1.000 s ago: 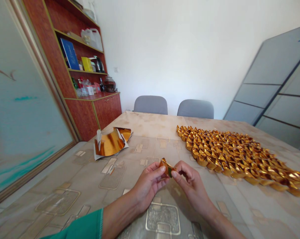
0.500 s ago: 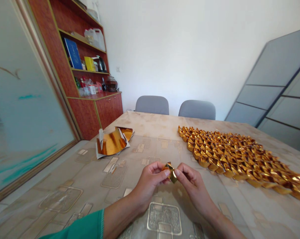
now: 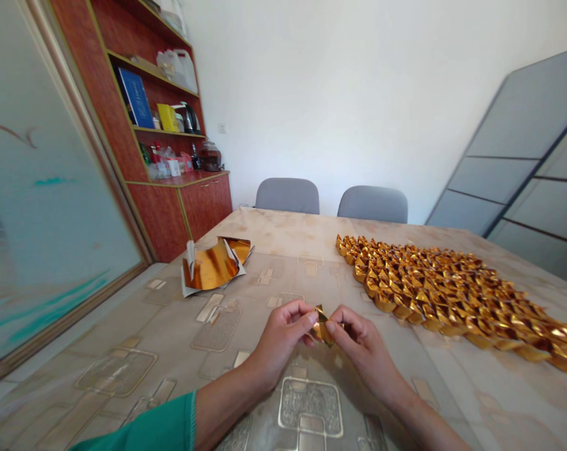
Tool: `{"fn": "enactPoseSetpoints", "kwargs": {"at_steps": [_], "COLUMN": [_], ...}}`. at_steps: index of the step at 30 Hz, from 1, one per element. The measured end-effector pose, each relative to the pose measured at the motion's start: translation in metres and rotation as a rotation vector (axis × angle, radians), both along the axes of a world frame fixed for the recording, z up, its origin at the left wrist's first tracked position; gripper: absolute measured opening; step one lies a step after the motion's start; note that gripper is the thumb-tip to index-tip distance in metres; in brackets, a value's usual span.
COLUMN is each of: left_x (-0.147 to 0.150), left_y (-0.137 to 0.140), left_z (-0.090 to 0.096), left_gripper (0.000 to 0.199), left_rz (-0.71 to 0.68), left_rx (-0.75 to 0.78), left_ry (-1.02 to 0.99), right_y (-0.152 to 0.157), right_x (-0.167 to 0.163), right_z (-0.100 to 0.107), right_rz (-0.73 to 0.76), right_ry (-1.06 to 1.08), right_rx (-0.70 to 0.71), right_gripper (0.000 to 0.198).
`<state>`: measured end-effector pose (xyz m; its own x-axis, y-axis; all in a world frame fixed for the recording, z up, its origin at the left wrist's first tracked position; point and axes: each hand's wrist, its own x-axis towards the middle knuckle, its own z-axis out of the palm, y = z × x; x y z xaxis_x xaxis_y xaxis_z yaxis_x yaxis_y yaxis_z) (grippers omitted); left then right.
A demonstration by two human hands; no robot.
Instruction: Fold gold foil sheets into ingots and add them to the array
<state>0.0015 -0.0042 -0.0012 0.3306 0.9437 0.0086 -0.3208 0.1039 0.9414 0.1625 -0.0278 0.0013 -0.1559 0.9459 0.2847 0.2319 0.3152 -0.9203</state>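
A small folded piece of gold foil paper (image 3: 323, 324) is held just above the table between both hands. My left hand (image 3: 286, 335) pinches its left side with thumb and fingers. On its right side, my right hand (image 3: 358, 338) grips it, thumb pressed on the near face. Part of the piece is hidden behind the fingers. To the right stand many similar folded gold paper ingots (image 3: 433, 282), packed in close rows. A stack of gold foil sheets (image 3: 212, 266) with whitish backs lies curled at the left.
A patterned cover lies over the table (image 3: 283, 238). Two grey chairs (image 3: 287, 195) stand at its far edge. A red-brown cabinet (image 3: 180, 213) with bottles and boxes is at the back left, beside a frosted glass door (image 3: 52, 188).
My right fingers have shifted on the folded gold paper, and its right side now sits further inside their grip. The sheets and the rows of ingots stay in place.
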Motion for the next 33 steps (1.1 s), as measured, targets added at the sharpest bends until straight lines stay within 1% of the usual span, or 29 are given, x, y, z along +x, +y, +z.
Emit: {"fn": "enactPoseSetpoints", "kwargs": {"at_steps": [2, 5, 8, 13, 15, 19, 20, 22, 24, 26, 30, 33], "left_x": [0.000, 0.000, 0.000, 0.001, 0.002, 0.000, -0.001, -0.002, -0.003, -0.002, 0.000, 0.001], "left_y": [0.002, 0.002, 0.001, 0.004, 0.005, 0.003, 0.003, 0.002, 0.001, 0.001, 0.001, 0.001], "left_z": [-0.001, 0.000, 0.002, -0.002, -0.005, 0.000, 0.002, 0.006, 0.008, 0.006, 0.002, 0.001], "left_gripper": [0.030, 0.032, 0.032, 0.032, 0.033, 0.037, 0.038, 0.041, 0.041, 0.037, 0.033, 0.033], "left_rz": [0.020, 0.010, -0.022, 0.001, 0.005, -0.036, -0.043, -0.045, -0.040, -0.038, 0.017, 0.039], "left_rx": [0.009, -0.048, -0.087, -0.052, -0.065, -0.142, -0.134, -0.068, -0.004, -0.011, -0.107, -0.120], "left_ry": [0.014, -0.004, -0.020, 0.005, 0.015, -0.063, -0.087, -0.106, -0.095, -0.086, -0.090, -0.086], "right_y": [0.000, 0.001, 0.003, 0.005, 0.005, 0.008, 0.008, 0.008, 0.008, 0.008, 0.008, 0.007], "right_x": [-0.001, -0.002, -0.002, -0.002, -0.002, -0.001, -0.001, 0.001, 0.002, 0.002, 0.000, -0.003], "right_z": [0.000, 0.001, 0.001, -0.004, -0.006, -0.005, -0.004, -0.002, -0.002, -0.002, -0.002, 0.000], "right_rz": [0.012, 0.016, -0.010, -0.017, -0.007, -0.014, -0.007, 0.025, 0.052, 0.047, -0.021, -0.036], "right_ry": [0.003, 0.046, 0.087, 0.036, 0.041, 0.182, 0.242, 0.354, 0.403, 0.370, 0.223, 0.175], "right_rx": [-0.005, -0.030, -0.052, -0.047, -0.062, -0.127, -0.163, -0.251, -0.308, -0.295, -0.163, -0.108], "right_gripper": [0.029, 0.032, 0.035, 0.036, 0.036, 0.036, 0.036, 0.036, 0.035, 0.035, 0.037, 0.038]}}
